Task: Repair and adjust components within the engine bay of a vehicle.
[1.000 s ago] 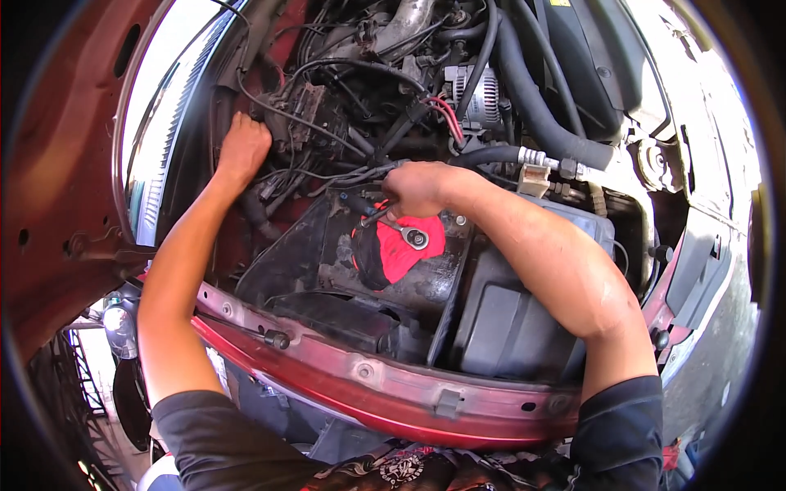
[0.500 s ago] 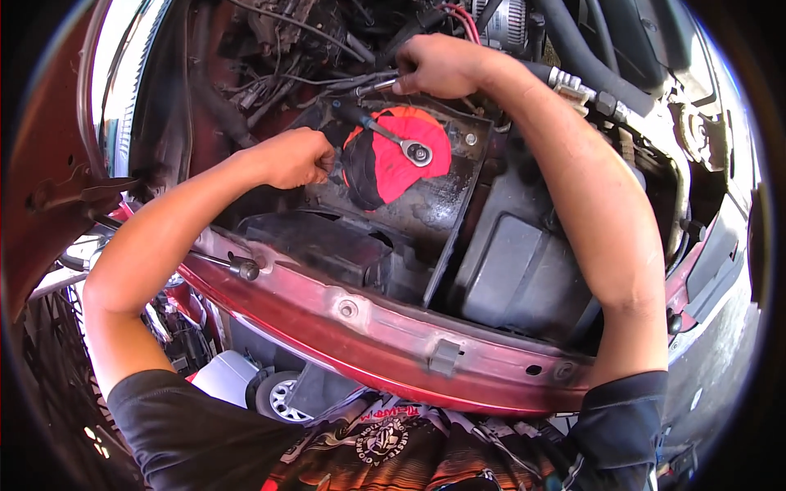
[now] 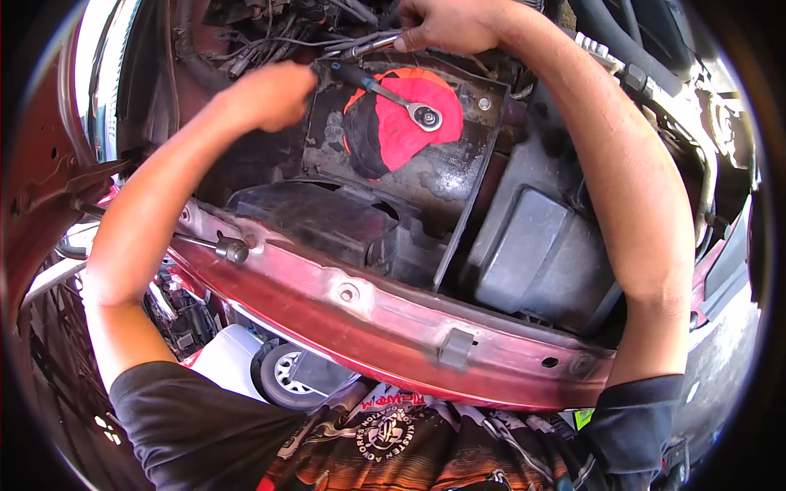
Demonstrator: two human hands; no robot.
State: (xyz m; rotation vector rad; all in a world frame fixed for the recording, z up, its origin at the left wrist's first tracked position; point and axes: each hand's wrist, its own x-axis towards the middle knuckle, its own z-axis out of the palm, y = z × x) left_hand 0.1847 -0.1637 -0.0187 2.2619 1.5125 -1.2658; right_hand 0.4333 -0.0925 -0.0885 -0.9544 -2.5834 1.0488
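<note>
– How is the slim metal rod handled well?
– I would advise a firm but light grip, with the rod free from the wires. The right hand pinches its end between thumb and fingers, by the far edge of the metal tray.
– And the left hand?
– Beside the tray's far left corner, blurred, fingers curled; whether they pinch something, I cannot tell.
– The count, please?
– One rod; one ratchet on one red-and-black cloth, nearer the far edge; one bolt near the far right corner.
</note>
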